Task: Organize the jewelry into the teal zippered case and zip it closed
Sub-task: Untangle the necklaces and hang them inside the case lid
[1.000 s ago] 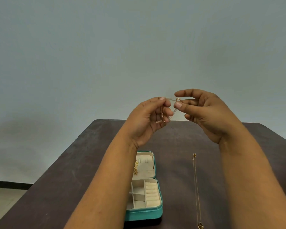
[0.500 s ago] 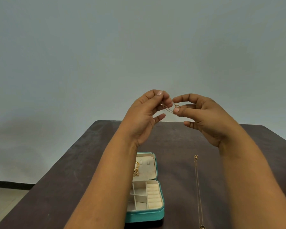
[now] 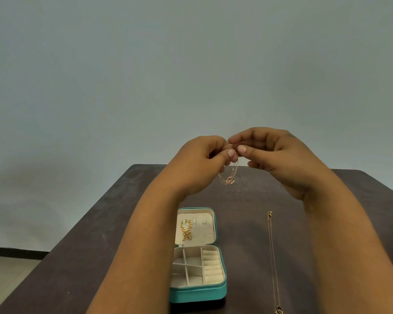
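plain grey-blue wall behind, dark desk [image 3: 247, 234] running out in front. both hands are up above the far end of it, close together, thumbs almost meeting. the left hand [image 3: 200, 164] and right hand [image 3: 279, 159] each pinch a thin chain [image 3: 230, 175] up at the top, fingers clamped on it, and it hangs down between them in a short loop with a small ring pendant [image 3: 230, 180] at the bottom. looks like they are working the clasp or gathering the chain short, hard to say which, the links are too fine to read.

down below, the teal case [image 3: 199, 293] lies open flat on the desk between the forearms. its lid half holds a chunky gold chain [image 3: 186, 230] on the cream lining, beside two small tabs. the bottom half shows divided compartments on the left and ring rolls on the right, with no jewelry that i can make out. off to the right, well apart from the case, a second necklace [image 3: 273, 257] lies stretched in a long line toward the near edge, pendant end nearest.

so the step in hand is getting this fine chain ready for stowing. next move, i reckon, calls for lowering it to the case without letting it tangle, and hooking or coiling it in. then the long necklace wants fetching, and only after that the lid and the zip.
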